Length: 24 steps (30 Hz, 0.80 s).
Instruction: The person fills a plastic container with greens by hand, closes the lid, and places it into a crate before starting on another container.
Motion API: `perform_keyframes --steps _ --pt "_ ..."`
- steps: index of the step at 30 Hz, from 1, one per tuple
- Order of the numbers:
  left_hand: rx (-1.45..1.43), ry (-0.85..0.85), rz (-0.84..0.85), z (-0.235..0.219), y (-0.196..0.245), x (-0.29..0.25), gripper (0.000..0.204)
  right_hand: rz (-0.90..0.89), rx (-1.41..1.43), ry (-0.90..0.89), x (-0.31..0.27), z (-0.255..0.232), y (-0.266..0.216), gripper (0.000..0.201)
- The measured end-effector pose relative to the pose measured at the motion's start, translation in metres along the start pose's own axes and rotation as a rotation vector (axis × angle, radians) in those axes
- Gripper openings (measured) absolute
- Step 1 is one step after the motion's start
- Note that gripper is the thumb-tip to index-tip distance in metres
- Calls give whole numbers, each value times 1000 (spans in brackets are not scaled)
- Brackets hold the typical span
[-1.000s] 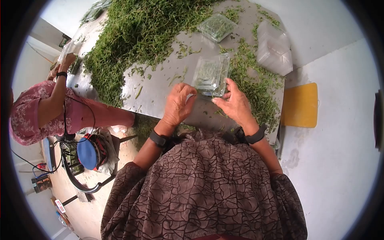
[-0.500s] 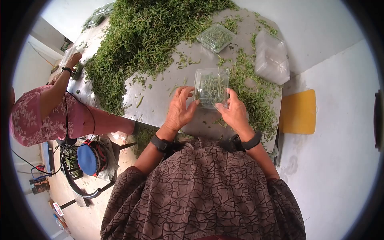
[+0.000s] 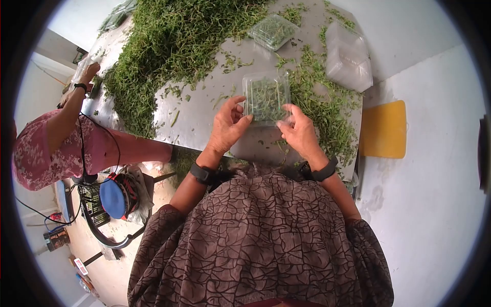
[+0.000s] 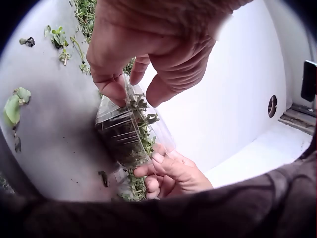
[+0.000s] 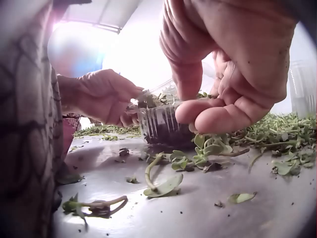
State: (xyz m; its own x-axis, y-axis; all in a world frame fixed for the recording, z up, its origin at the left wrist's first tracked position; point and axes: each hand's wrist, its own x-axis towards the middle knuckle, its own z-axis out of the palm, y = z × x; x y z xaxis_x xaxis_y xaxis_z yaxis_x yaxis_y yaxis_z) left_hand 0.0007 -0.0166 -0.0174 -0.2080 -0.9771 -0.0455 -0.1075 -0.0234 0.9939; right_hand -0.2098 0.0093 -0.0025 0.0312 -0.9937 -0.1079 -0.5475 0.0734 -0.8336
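Note:
A clear plastic box (image 3: 267, 97) filled with green sprigs stands on the metal table in front of the person. The left hand (image 3: 229, 125) pinches its left edge; in the left wrist view the fingertips (image 4: 116, 94) of that hand grip the box's rim. At the near right corner the right hand (image 3: 300, 131) holds the rim between thumb and fingers. The right wrist view shows the right hand (image 5: 230, 74) with curled fingers against the ribbed side of the box (image 5: 161, 124), and some leaves at the rim. Whether the lid is fully closed I cannot tell.
A large heap of greens (image 3: 169, 56) covers the table's far left. Another filled box (image 3: 273, 31) lies beyond, with stacked clear containers (image 3: 349, 59) at right. Loose sprigs (image 3: 327, 97) lie between. A person in pink (image 3: 56, 133) works at left; a yellow board (image 3: 383, 129) is at right.
The box was first tilted towards the person, then came down flatter and now shows its top between both hands. The left hand has moved from beside the box to its left edge.

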Motion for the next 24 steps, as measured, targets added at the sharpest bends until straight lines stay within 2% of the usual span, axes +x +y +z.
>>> perform_keyframes --steps 1,5,7,8,10,11,13,14,16,17,19,21,23,24 --pt "-81 -4 -49 0 1 -1 45 60 150 -32 0 -1 -1 48" --pt "-65 -55 -100 -3 2 -9 49 37 206 -18 -1 -1 0 40" --pt "-151 -71 -167 -3 1 -12 57 109 382 61 -2 2 2 36" --pt "-151 -69 -164 -2 2 -12 57 105 381 60 -1 3 3 36" --pt "-107 -38 -183 -2 4 -11 75 167 479 110 1 4 6 30" --pt "-108 -33 -180 -3 5 -9 75 162 478 107 2 3 8 30" --pt "9 -42 -215 -5 9 -5 91 207 540 27 4 0 11 25" --pt "8 -41 -212 -6 12 -3 91 204 539 27 4 0 11 25" --pt "3 -91 -138 -9 18 0 108 244 557 28 5 -2 11 24" --pt "2 -91 -134 -11 17 4 108 241 555 29 6 -3 13 24" --pt "323 -150 109 -18 13 12 111 230 568 -7 8 -4 17 28" --pt "383 -165 123 -19 14 17 104 254 568 -24 11 -6 19 30" --pt "418 -240 139 -18 17 21 85 277 569 -36 12 -7 20 31" --pt "419 -240 143 -18 15 23 85 301 577 -41 12 -6 21 33"
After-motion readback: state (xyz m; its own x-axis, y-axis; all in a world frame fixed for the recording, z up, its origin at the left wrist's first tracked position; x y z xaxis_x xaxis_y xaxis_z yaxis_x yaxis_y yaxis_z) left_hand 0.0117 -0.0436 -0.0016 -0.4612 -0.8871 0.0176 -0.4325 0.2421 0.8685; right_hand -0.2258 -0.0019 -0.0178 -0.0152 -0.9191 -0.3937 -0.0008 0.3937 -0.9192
